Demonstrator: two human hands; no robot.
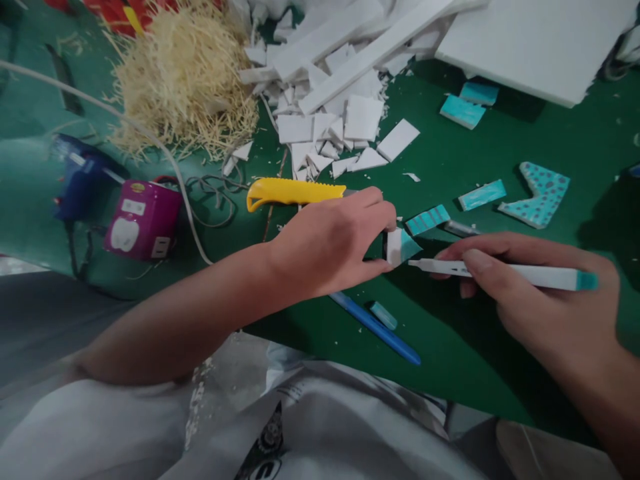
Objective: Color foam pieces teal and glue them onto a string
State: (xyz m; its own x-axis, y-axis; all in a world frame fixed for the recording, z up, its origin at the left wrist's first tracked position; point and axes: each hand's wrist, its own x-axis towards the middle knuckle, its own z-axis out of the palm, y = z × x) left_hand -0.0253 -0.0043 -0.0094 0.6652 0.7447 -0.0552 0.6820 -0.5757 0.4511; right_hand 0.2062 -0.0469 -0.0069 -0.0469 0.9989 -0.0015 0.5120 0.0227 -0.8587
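My left hand (345,230) pinches a small white foam piece (395,248) between thumb and fingers; its right end is coloured turquoise. In my right hand (530,273) is a white marker (540,275) with a turquoise end, held like a pen. The marker's tip points left, close to the coloured end of the foam piece; whether they touch I cannot tell. A turquoise cap (383,315) lies below my left hand beside a blue pen-like stick (385,331). Beyond my left wrist rests a yellow utility knife (295,191). A striped turquoise piece (427,220) sits just past the foam piece.
White foam scraps (345,113) are heaped at the back, beside straw-like shreds (185,80). A white foam board (540,47) lies back right. Several turquoise pieces, one dotted (543,193), are on the right. At left are a blue glue gun (83,173), a magenta power adapter (143,220) and cables.
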